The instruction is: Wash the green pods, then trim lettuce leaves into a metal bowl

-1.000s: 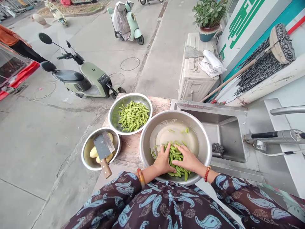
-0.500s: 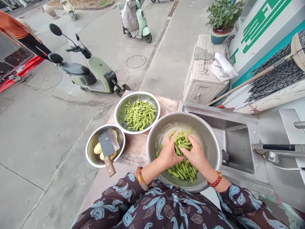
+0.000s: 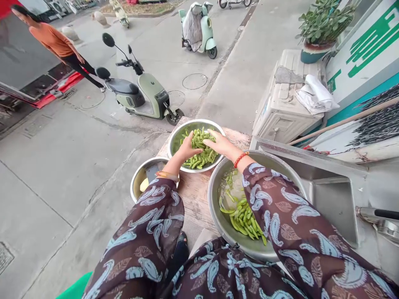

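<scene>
Cupping pods (image 3: 204, 157) from both sides should suit: likely light, firm, slippery; my left grip (image 3: 187, 150) and right grip (image 3: 222, 145) stand spread.

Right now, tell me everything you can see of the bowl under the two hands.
The bowl is round and wide-mouthed, apparently shiny metal, with a bright rim and a smooth inner wall tinged green. It stands upright on the wooden tabletop, close to the larger basin and the smaller bowl; whether they touch is unclear. A heap of green pods lies inside. The left hand and right hand, fingers spread, are over it, hiding parts of the heap and rim.
</scene>
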The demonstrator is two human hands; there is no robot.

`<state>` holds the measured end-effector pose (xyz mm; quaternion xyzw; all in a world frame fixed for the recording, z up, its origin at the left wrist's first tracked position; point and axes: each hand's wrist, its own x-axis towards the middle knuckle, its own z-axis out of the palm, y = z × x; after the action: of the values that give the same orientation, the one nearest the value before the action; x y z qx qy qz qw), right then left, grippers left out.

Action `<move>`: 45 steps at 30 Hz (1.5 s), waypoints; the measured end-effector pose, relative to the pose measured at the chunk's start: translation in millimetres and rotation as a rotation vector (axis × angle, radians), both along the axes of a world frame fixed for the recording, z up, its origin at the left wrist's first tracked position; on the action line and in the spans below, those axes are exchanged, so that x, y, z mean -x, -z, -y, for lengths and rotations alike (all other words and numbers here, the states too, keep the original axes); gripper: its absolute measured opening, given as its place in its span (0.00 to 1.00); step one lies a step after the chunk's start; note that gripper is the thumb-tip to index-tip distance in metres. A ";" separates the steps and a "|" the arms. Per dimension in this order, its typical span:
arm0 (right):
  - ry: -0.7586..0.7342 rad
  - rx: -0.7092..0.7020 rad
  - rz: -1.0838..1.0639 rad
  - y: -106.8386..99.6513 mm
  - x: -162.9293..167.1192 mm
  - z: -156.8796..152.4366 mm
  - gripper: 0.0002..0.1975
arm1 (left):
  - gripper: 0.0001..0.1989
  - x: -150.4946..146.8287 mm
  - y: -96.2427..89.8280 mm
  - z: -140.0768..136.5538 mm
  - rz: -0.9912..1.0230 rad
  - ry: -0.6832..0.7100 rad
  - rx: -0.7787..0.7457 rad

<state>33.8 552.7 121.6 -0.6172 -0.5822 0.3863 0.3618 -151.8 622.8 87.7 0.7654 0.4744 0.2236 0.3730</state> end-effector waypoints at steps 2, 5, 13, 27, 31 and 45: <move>-0.003 0.008 0.012 8.6 -23.6 22.7 0.26 | 0.46 7.4 11.5 8.3 -0.018 -0.070 0.075; 0.032 0.026 0.136 27.3 -80.2 82.2 0.20 | 0.33 8.7 10.5 35.2 0.008 -0.107 0.112; 0.047 0.193 0.566 98.1 -167.2 188.6 0.26 | 0.23 -68.0 3.3 115.9 -0.146 0.615 0.058; -0.287 0.523 0.365 102.4 -131.0 204.6 0.31 | 0.60 -86.0 64.9 179.7 -0.498 0.799 0.393; -0.331 0.516 0.205 111.3 -116.8 256.9 0.38 | 0.70 -76.2 71.5 218.6 -0.447 0.885 0.453; 0.456 0.240 -0.084 118.7 -31.3 295.5 0.21 | 0.61 -89.2 64.4 276.0 -0.143 0.419 0.539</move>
<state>65.1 257.2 2.9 -0.7543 -0.3627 0.3863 0.3875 -62.7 346.8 23.4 0.7337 0.3741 -0.0455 0.5653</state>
